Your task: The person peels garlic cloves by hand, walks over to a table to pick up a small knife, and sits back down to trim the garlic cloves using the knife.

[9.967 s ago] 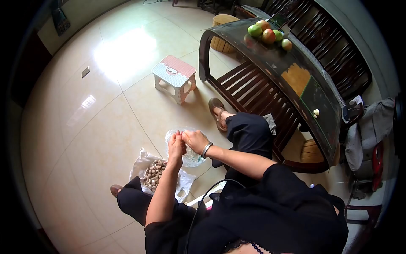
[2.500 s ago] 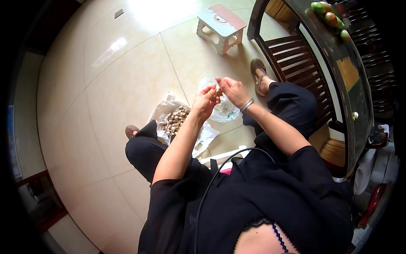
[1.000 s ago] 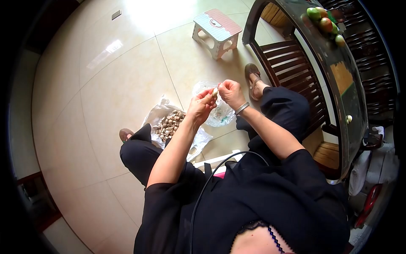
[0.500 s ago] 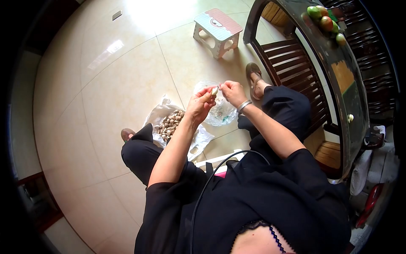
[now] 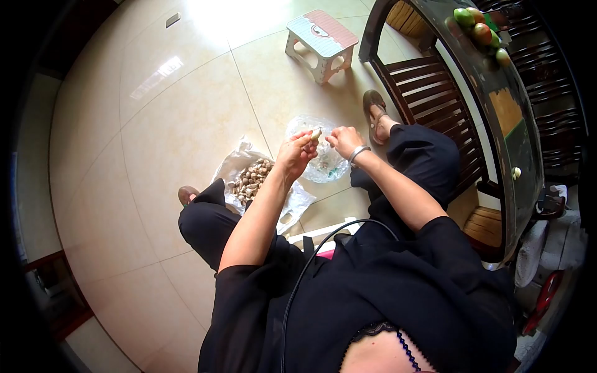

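Observation:
Between the thumb and fingers of my left hand (image 5: 298, 151) is a small pale mushroom-like piece (image 5: 316, 133). Just to its right, my right hand (image 5: 346, 142) has its fingers curled together, and what they pinch, if anything, is too small to make out. A clear plastic bag (image 5: 328, 166) lies spread on the floor beneath both hands, with small scraps in it. Left of my left forearm, an open white plastic bag (image 5: 231, 163) holds many small brown and whitish pieces (image 5: 250, 179) like mushrooms.
A pink and blue stool (image 5: 322, 34) stands ahead on the tiled floor. At the right is a dark glass-topped table (image 5: 467, 68) with several green and red fruits (image 5: 482, 34) and a small pale piece (image 5: 516, 173). A flat dark object (image 5: 173, 20) lies far off. A black cable crosses my lap.
My right hand has drawn slightly away from the piece in my left hand, widening the gap. Compared with the oldest frame, the view has shifted and tilts further down.

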A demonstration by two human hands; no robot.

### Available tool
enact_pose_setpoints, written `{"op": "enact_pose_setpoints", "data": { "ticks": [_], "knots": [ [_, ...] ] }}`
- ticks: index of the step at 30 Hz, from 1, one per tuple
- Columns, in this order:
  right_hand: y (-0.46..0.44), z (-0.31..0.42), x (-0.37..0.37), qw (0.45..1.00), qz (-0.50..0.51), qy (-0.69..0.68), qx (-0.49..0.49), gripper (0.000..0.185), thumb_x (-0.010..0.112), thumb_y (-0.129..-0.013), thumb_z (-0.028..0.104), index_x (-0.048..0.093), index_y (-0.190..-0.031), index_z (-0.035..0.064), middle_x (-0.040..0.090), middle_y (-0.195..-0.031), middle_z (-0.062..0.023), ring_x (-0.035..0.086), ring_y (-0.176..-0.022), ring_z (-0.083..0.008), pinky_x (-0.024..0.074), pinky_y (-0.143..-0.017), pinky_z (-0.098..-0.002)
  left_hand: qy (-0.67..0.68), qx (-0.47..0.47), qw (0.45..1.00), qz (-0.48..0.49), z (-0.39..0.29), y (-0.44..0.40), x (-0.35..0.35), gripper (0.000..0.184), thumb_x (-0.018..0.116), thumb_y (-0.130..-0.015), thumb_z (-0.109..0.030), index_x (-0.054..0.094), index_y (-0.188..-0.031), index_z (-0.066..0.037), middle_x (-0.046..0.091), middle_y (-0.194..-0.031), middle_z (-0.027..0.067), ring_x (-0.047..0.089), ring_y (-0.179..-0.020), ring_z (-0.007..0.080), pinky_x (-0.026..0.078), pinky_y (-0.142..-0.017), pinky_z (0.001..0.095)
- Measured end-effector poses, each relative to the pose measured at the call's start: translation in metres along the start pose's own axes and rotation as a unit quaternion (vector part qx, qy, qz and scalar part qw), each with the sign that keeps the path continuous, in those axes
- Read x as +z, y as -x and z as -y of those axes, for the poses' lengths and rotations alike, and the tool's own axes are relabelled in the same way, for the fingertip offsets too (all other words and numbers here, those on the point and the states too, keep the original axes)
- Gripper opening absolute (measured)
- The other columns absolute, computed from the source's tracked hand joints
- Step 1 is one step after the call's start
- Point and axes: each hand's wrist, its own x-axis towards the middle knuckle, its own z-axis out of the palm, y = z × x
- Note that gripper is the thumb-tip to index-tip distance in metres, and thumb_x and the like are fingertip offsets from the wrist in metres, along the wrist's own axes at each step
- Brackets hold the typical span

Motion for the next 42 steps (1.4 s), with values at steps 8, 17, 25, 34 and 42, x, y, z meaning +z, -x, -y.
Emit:
{"op": "enact_pose_setpoints", "data": {
  "ticks": [8, 17, 25, 34, 42],
  "knots": [
    [0.002, 0.024, -0.012, 0.951, -0.101, -0.276, -0.094, 0.034, 0.053, -0.075, 0.036, 0.052, -0.068, 0.0022, 0.052, -0.056, -0.0122, 0.051, -0.051, -0.0203, 0.0399, -0.050, -0.0307, -0.018, -0.028, 0.999, -0.023, 0.000, 0.001, 0.002, 0.008, 0.047, -0.079, -0.008, 0.046, -0.085, -0.002, 0.047, -0.064, 0.0024, 0.041, -0.052, 0.0083, 0.035, -0.047, 0.0196],
    [0.009, 0.026, -0.010, 0.895, -0.062, -0.433, -0.083, 0.024, 0.056, -0.077, 0.020, 0.047, -0.069, -0.0003, 0.053, -0.057, -0.0046, 0.047, -0.044, -0.0067, 0.0373, -0.038, -0.0202, -0.010, 0.029, 0.999, -0.019, 0.001, 0.004, 0.014, 0.017, 0.049, -0.081, -0.019, 0.048, -0.088, -0.004, 0.048, -0.068, -0.0003, 0.041, -0.053, 0.0064, 0.035, -0.048, 0.0181],
    [0.004, 0.025, -0.006, 0.925, -0.025, -0.367, -0.097, 0.028, 0.045, -0.082, 0.026, 0.053, -0.069, 0.0023, 0.050, -0.054, -0.0002, 0.045, -0.048, -0.0059, 0.0356, -0.043, -0.0206, -0.080, 0.067, 0.995, -0.008, 0.003, 0.002, 0.007, 0.011, 0.053, -0.079, -0.016, 0.051, -0.081, -0.005, 0.050, -0.067, -0.0006, 0.040, -0.052, 0.0047, 0.034, -0.045, 0.0160],
    [0.008, 0.028, -0.002, 0.907, -0.075, -0.397, -0.121, 0.031, 0.044, -0.078, 0.022, 0.051, -0.059, -0.0015, 0.051, -0.052, -0.0106, 0.050, -0.049, -0.0174, 0.0394, -0.048, -0.0299, -0.022, 0.045, 0.999, 0.015, 0.002, 0.004, 0.007, 0.011, 0.047, -0.081, -0.013, 0.051, -0.086, -0.003, 0.052, -0.071, 0.0024, 0.040, -0.052, 0.0062, 0.035, -0.047, 0.0178],
    [0.003, 0.024, 0.007, 0.821, 0.015, -0.568, -0.053, 0.015, 0.044, -0.081, 0.015, 0.051, -0.078, 0.0033, 0.049, -0.056, 0.0002, 0.042, -0.041, -0.0045, 0.0305, -0.033, -0.0173, -0.015, 0.023, 0.999, 0.030, 0.004, 0.000, -0.005, 0.011, 0.045, -0.082, -0.012, 0.047, -0.091, -0.006, 0.050, -0.073, 0.0012, 0.042, -0.057, 0.0073, 0.038, -0.052, 0.0199]
  ]
}}
